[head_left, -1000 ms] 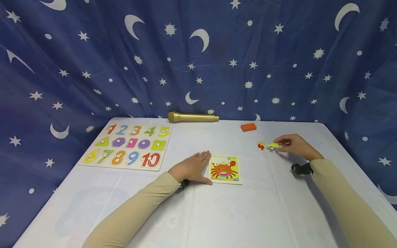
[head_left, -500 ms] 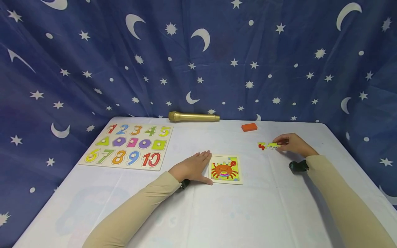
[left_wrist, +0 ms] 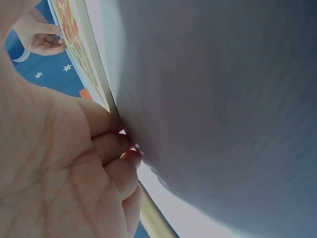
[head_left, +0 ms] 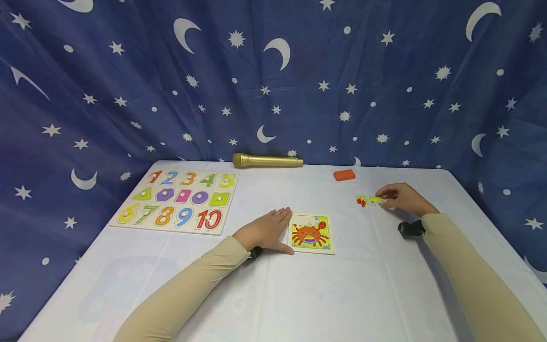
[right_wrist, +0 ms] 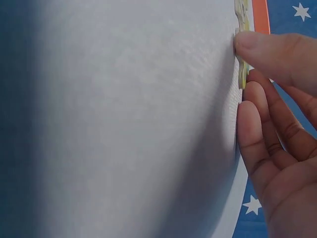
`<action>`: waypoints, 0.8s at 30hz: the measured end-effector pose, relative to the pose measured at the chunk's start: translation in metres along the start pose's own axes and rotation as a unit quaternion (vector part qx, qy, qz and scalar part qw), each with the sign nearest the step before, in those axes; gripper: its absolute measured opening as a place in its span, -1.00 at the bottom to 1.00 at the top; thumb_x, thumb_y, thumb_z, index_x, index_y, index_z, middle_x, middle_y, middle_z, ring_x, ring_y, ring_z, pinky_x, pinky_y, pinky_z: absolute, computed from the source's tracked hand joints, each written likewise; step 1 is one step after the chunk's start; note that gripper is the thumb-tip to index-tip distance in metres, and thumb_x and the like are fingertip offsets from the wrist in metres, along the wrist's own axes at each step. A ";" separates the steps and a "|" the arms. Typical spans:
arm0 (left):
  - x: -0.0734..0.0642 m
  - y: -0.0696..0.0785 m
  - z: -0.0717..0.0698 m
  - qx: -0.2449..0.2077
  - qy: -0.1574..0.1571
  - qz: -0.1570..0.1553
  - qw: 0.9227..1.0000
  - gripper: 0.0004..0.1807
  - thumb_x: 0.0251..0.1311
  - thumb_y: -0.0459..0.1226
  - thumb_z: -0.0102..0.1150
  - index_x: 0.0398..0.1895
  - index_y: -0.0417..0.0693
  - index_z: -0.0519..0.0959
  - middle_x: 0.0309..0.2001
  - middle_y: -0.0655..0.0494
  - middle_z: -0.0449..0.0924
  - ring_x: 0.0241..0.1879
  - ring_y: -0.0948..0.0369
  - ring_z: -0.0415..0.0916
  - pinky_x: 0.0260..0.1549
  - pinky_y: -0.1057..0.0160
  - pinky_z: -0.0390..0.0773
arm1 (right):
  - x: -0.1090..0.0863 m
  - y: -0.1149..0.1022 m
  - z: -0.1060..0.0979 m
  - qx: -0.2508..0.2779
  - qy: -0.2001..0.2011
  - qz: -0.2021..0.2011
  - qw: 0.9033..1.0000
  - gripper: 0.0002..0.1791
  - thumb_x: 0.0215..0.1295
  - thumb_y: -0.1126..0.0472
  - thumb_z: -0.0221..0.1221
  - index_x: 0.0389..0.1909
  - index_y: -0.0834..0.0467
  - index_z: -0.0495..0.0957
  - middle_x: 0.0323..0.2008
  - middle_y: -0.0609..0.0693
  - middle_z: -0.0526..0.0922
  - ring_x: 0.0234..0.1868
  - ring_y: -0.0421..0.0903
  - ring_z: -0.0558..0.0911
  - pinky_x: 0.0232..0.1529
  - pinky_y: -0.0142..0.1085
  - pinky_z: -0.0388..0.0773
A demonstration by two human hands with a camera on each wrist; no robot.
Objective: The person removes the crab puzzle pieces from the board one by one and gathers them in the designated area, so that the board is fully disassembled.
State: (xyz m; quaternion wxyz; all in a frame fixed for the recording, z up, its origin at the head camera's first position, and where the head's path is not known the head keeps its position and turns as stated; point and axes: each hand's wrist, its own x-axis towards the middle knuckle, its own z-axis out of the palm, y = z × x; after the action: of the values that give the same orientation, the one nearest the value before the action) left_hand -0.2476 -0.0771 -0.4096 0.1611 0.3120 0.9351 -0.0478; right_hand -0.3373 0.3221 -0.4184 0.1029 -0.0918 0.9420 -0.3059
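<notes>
A square crab puzzle (head_left: 310,234) in a pale wooden frame lies mid-table. My left hand (head_left: 265,231) rests flat at its left side, fingers extended and thumb by the lower left corner. In the left wrist view the fingertips (left_wrist: 131,158) touch the table beside the puzzle. Farther right, my right hand (head_left: 403,197) pinches a small yellow and white puzzle piece (head_left: 376,201) at the tabletop. Its thumb (right_wrist: 247,42) lies over the piece's edge in the right wrist view. A red and yellow puzzle piece (head_left: 361,201) sits directly left of the pinched one.
An orange block (head_left: 344,175) lies behind the loose pieces. At the back edge is a gold microphone (head_left: 268,160), before a blue curtain (head_left: 273,85) with moons and stars. A number-and-shape peg board (head_left: 173,203) lies on the left of the white tablecloth (head_left: 290,294).
My right hand has shifted slightly left, bringing the yellow and white puzzle piece up close to the red and yellow one. My left hand stays by the crab puzzle.
</notes>
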 end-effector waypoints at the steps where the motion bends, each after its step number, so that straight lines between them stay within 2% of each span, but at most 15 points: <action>1: 0.000 0.000 0.000 0.001 0.001 0.000 1.000 0.19 -0.01 0.40 0.02 0.48 -0.18 -0.11 0.51 -0.04 -0.14 0.50 0.12 -0.18 0.47 0.17 -0.07 | -0.001 0.000 -0.001 0.001 -0.001 0.003 1.000 -0.56 0.09 0.27 0.28 0.03 0.30 0.53 -0.02 0.27 0.59 -0.08 0.02 0.53 0.03 -0.14 0.53; 5: 0.000 0.001 0.000 -0.001 0.001 0.002 1.000 0.18 0.00 0.39 0.02 0.48 -0.17 -0.11 0.51 -0.04 -0.14 0.50 0.12 -0.18 0.47 0.16 -0.07 | -0.008 -0.001 -0.004 0.019 -0.001 0.011 1.000 -0.49 0.11 0.20 0.30 0.10 0.29 0.49 0.07 0.28 0.54 0.01 0.07 0.52 0.07 -0.13 0.55; 8: 0.000 0.001 0.000 -0.007 0.003 0.003 1.000 0.18 0.00 0.39 0.03 0.48 -0.18 -0.09 0.51 -0.05 -0.13 0.50 0.11 -0.17 0.47 0.16 -0.06 | -0.014 -0.006 -0.006 0.040 -0.004 0.005 0.999 -0.46 0.12 0.17 0.30 0.13 0.26 0.47 0.13 0.27 0.51 0.08 0.11 0.52 0.02 -0.25 0.59; 11: -0.001 0.001 0.001 -0.006 0.002 0.004 1.000 0.18 0.00 0.39 0.02 0.48 -0.18 -0.11 0.51 -0.05 -0.15 0.50 0.11 -0.18 0.47 0.15 -0.07 | -0.023 -0.019 -0.005 0.050 -0.008 -0.024 0.998 -0.45 0.12 0.18 0.31 0.14 0.26 0.46 0.15 0.26 0.50 0.11 0.15 0.52 -0.04 -0.40 0.60; 15: -0.001 0.000 0.000 -0.006 0.001 0.001 1.000 0.18 0.01 0.39 0.01 0.48 -0.18 -0.13 0.51 -0.05 -0.17 0.51 0.12 -0.20 0.48 0.16 -0.09 | -0.031 -0.044 0.001 0.051 -0.011 -0.077 0.996 -0.49 0.10 0.22 0.32 0.09 0.29 0.49 0.09 0.24 0.55 0.05 0.14 0.56 -0.08 -0.51 0.56; 18: -0.002 0.000 0.000 -0.008 0.003 0.001 1.000 0.18 0.01 0.38 0.02 0.48 -0.18 -0.12 0.51 -0.05 -0.16 0.51 0.12 -0.19 0.48 0.16 -0.08 | -0.034 -0.061 0.009 0.063 -0.027 -0.114 0.991 -0.53 0.08 0.29 0.33 0.05 0.31 0.52 0.03 0.24 0.60 0.00 0.14 0.57 -0.06 -0.50 0.56; 24: -0.001 0.001 0.000 -0.007 0.005 0.004 1.000 0.18 0.00 0.39 0.02 0.48 -0.19 -0.11 0.51 -0.05 -0.15 0.50 0.12 -0.18 0.47 0.15 -0.07 | -0.031 -0.083 0.032 0.058 -0.063 -0.170 0.982 -0.56 0.05 0.31 0.34 0.00 0.31 0.55 -0.02 0.22 0.62 -0.01 0.15 0.57 0.01 -0.27 0.60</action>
State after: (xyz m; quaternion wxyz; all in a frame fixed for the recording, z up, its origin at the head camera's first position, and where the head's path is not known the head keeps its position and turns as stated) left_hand -0.2465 -0.0772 -0.4088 0.1592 0.3144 0.9350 -0.0388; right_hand -0.2899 0.2458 -0.3899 0.1134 -0.2636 0.8848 -0.3672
